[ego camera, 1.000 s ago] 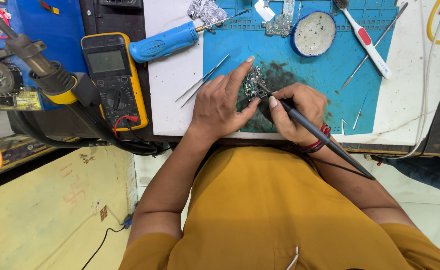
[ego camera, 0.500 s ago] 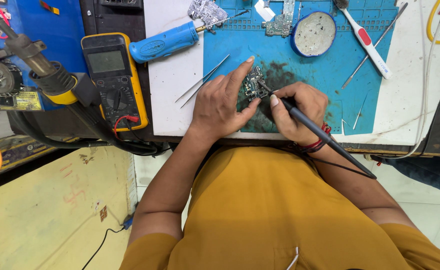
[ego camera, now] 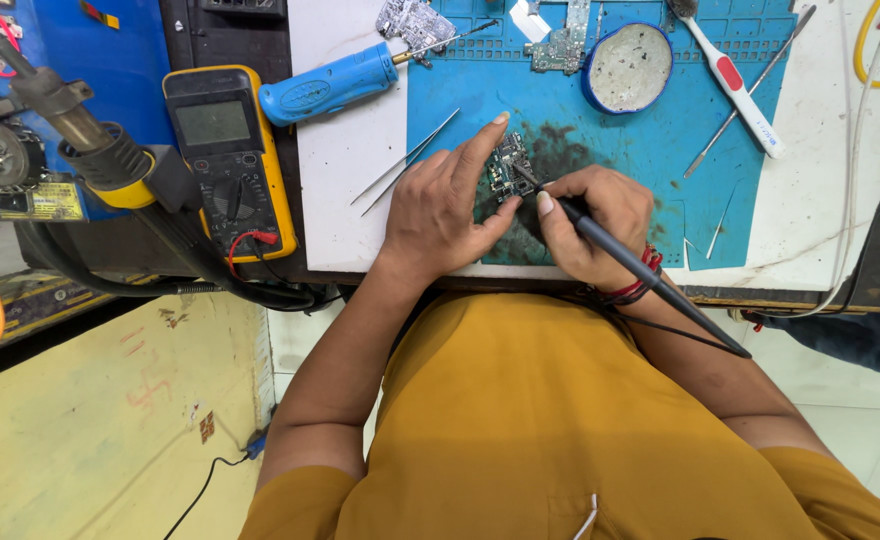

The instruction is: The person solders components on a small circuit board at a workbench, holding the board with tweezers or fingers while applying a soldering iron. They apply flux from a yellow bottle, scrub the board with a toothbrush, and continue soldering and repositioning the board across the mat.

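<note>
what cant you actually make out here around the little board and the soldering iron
- Head view: the soldering iron tip's contact spot on the small circuit board is too small to tell.
- The board's lower edge is covered by the left hand and right hand.
- The multimeter screen is too small to read.

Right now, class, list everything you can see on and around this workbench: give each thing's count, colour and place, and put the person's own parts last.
small circuit board: 1, dark, on the mat under the left hand's fingers
soldering iron: 1, black, in the right hand, tip at the board
work mat: 1, blue, on the white bench
tweezers: 1, silver, left of the mat
screwdriver: 1, blue handle, upper bench
multimeter: 1, yellow and black, left of the bench
round tin: 1, blue rim, top of the mat
brush: 1, white with red, upper right
hot-air nozzle: 1, metal and yellow, far left
spare boards: 2, silvery, top edge
left hand: 1, steadying the board
right hand: 1, gripping the iron
</note>
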